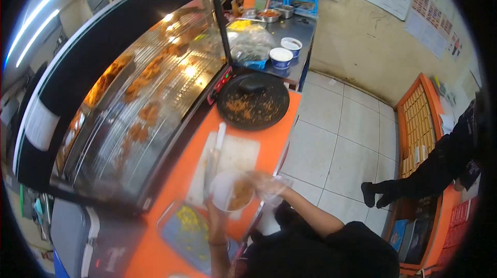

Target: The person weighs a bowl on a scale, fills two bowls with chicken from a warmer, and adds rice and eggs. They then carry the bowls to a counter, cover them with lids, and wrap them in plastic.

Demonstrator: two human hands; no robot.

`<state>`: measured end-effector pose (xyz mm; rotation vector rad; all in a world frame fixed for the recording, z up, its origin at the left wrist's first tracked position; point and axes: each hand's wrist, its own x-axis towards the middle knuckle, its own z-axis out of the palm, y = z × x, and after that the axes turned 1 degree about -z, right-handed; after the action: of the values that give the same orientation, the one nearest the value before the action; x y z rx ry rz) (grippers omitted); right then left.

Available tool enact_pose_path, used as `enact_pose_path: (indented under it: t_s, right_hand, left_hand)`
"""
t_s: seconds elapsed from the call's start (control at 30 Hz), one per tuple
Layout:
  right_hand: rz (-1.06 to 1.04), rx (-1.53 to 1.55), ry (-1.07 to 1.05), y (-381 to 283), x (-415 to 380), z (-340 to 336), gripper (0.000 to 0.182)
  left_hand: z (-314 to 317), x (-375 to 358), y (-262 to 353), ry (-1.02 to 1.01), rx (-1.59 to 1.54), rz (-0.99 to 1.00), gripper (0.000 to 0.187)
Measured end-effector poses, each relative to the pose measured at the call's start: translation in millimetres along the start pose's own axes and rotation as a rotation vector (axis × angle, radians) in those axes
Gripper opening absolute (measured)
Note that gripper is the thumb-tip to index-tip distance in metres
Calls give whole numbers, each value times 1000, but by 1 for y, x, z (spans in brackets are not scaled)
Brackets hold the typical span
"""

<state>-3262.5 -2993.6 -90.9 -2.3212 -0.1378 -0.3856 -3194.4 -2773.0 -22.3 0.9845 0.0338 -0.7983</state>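
Note:
A round white bowl [221, 189] with brown food in it is held over the front of the orange counter. My left hand [217, 218] grips its near left side from below. At the right rim is my right hand [269, 184], in a clear plastic glove; motion blurs its fingers. Under the bowl's far side lies a white cutting board [243, 154], with a white-handled knife [221, 136] along its left part. Left of my left hand, a clear-lidded or plastic-covered tray [178, 236] holds yellow-green bits. Farther off sits a black round mortar [279, 103] with brown crumbs and a pestle [252, 86].
A lit glass display case [165, 66] with fried food on racks borders the counter's left. Two white tubs [281, 58] stand on the metal table [305, 29] behind. To the right are the tiled floor [316, 138], an orange cabinet [398, 107] and another person's dark-clothed leg [424, 167].

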Motion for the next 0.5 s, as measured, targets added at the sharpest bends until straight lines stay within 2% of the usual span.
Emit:
enact_pose_path:
  t_s: [0.03,0.07,0.13,0.17,0.23,0.27,0.33,0.37,0.4,0.47,0.5]
  right_hand:
    - [387,310,-109,-3,-4,-28,50]
    - [379,299,-86,10,-10,-47,50]
    - [448,170,124,46,-21,-85,47]
    - [440,155,134,57,-15,-113,47]
    - [620,255,295,80,-13,-172,43]
    - [618,242,286,102,-9,-199,43]
    - [679,337,456,147,3,-256,40]
    - [625,235,470,175,13,-286,42]
    - [612,227,447,198,22,-314,42]
    - [754,117,360,225,52,-377,42]
    - [517,-48,515,261,63,-387,40]
  left_hand:
    - [26,12,-1,-15,85,-55,64]
    - [50,25,-5,-38,94,-46,64]
    - [97,62,-18,-214,158,-40,69]
    - [115,89,-27,-184,201,-103,71]
    - [150,139,-50,-198,247,-90,72]
    - [167,164,-64,-193,296,-92,73]
    - [209,216,-89,-141,272,-59,75]
    - [232,242,-93,-144,307,-69,75]
    - [253,265,-95,-145,343,-76,74]
    - [308,307,-99,-117,372,-52,73]
    - [334,326,-99,-102,375,-16,71]
